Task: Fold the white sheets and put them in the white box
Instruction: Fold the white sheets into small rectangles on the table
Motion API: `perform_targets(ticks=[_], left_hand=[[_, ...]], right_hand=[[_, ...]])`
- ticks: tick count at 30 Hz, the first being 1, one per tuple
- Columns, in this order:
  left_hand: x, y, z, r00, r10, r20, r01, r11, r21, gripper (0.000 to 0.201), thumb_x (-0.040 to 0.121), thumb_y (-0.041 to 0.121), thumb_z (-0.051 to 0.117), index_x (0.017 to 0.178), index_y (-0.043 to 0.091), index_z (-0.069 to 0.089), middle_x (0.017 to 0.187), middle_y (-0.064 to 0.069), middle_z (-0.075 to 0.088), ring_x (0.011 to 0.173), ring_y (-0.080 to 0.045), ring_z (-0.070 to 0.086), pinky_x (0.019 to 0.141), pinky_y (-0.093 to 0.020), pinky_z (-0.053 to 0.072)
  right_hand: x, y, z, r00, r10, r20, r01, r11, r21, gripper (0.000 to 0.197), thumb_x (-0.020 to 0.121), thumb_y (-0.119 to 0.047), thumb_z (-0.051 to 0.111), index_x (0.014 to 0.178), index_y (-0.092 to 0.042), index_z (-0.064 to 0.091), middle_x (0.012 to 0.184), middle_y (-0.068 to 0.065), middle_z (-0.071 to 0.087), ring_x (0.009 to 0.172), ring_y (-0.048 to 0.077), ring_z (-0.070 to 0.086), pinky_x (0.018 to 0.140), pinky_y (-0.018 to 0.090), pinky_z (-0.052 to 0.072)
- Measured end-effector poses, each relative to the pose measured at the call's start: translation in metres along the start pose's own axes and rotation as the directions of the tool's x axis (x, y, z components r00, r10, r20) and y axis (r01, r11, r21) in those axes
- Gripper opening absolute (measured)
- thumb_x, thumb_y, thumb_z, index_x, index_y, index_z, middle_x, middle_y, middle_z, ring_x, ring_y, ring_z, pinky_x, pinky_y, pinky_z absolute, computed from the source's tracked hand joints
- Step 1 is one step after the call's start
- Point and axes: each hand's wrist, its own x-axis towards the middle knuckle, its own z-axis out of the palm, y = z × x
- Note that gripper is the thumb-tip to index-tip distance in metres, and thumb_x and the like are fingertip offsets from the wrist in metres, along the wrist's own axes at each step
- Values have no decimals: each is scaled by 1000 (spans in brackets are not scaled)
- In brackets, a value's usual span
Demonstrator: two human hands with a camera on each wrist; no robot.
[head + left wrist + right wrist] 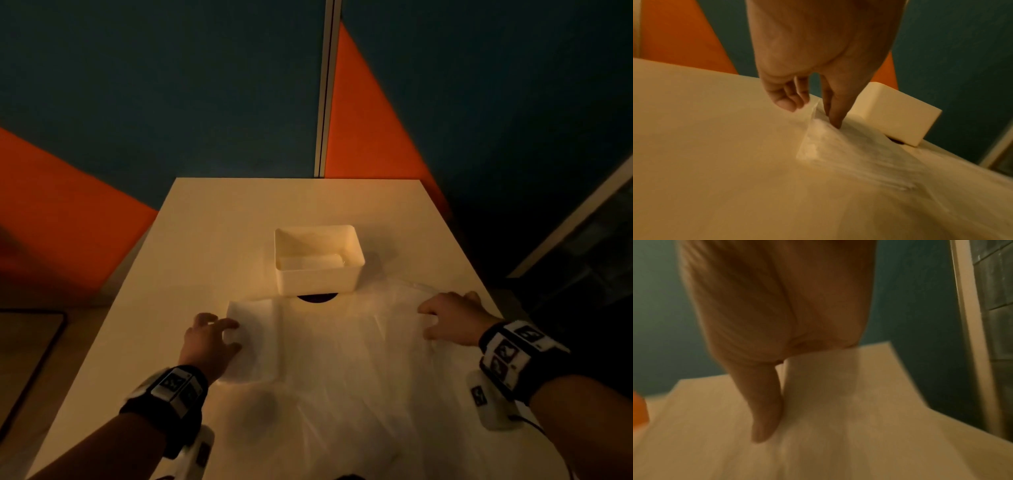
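White thin sheet (342, 342) lies spread across the surface's (212, 219) near half, before the white box (318, 274). Left hand (209, 339) pinches its left edge, probably to start folding; right hand (452, 322) presses its right edge, fingers relaxed.

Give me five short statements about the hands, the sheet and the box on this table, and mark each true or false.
1. The thin white sheet lies spread on the pale table. True.
2. The white rectangular plastic box stands at the table's near edge, behind both hands. False: it stands beyond the sheet's far edge.
3. The left hand touches the sheet's left part. True.
4. The right hand grips the box's rim. False: it rests on the sheet's right part, apart from the box.
5. The box is turned upside down. False: it stands open side up.
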Motion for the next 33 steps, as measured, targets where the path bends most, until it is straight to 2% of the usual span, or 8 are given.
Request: perform_targets(ticks=[4, 8, 11, 14, 17, 20, 26, 33], left_hand=[[-12, 18, -8, 994, 90, -63, -71, 963, 261, 40, 84, 43, 60, 123, 35, 56, 142, -6, 30, 124, -31, 33, 102, -39, 38], [-19, 50, -15, 961, 275, 27, -273, 959, -71, 43, 78, 53, 65, 116, 34, 60, 131, 0, 50, 120, -22, 44, 100, -33, 35], [-38, 89, -29, 861, 320, 395, -16, 794, -608, 58, 60, 66, 68, 111, 43, 57, 126, 11, 57, 118, -10, 49, 90, -24, 39], [-49, 112, -33, 793, 407, 454, 73, 675, -734, 61, 57, 68, 56, 110, 37, 60, 116, 9, 66, 110, -15, 58, 94, -32, 44], [-55, 122, -34, 799, 415, 436, 181, 525, -832, 49, 74, 48, 67, 116, 23, 60, 113, 0, 69, 103, -18, 65, 89, -34, 53], [-57, 124, -34, 850, 372, 374, 216, 400, -891, 34, 82, 22, 66, 114, 10, 64, 110, -9, 70, 99, -23, 67, 78, -34, 57], [-53, 119, -36, 933, 273, 233, 138, 326, -935, 20, 86, 9, 59, 104, 7, 68, 102, -12, 71, 91, -26, 66, 77, -37, 58], [-50, 103, -52, 827, 415, 379, 246, 339, -908, 33, 79, 18, 59, 109, 5, 67, 111, -13, 69, 100, -29, 66, 88, -37, 55]], right_hand=[[-16, -6, -28, 996, -66, -53, 81, 919, 386, 25, 81, -27, 71, 103, -14, 69, 102, 3, 68, 97, 19, 64, 79, 28, 49], [-34, -24, -47, 987, -84, -140, 161, 645, 747, 11, 82, -14, 69, 93, -11, 69, 88, 2, 70, 82, 16, 66, 70, 28, 51], [-43, -41, -49, 983, -91, -162, 185, 378, 907, 15, 83, -9, 67, 98, -10, 68, 93, 5, 73, 86, 20, 69, 73, 31, 55], [-45, -58, -43, 978, -115, -175, 192, 160, 968, 14, 84, -5, 64, 95, -11, 68, 89, 3, 74, 81, 17, 70, 64, 27, 57], [-43, -71, -33, 982, -95, -164, 165, 3, 986, 11, 85, -2, 61, 92, -7, 68, 77, 2, 74, 67, 14, 70, 56, 25, 56], [-40, -78, -20, 986, -76, -151, 146, -61, 987, 13, 85, -5, 62, 96, -7, 68, 85, 5, 74, 76, 19, 69, 64, 29, 57], [-37, -73, -5, 983, -142, -117, 108, -71, 992, 26, 85, 3, 58, 107, -10, 66, 104, 10, 71, 93, 21, 67, 75, 34, 55], [-38, -66, -9, 976, -108, -191, 189, -29, 982, 22, 81, 7, 61, 74, -11, 72, 77, -2, 73, 71, 12, 68, 62, 24, 55]])
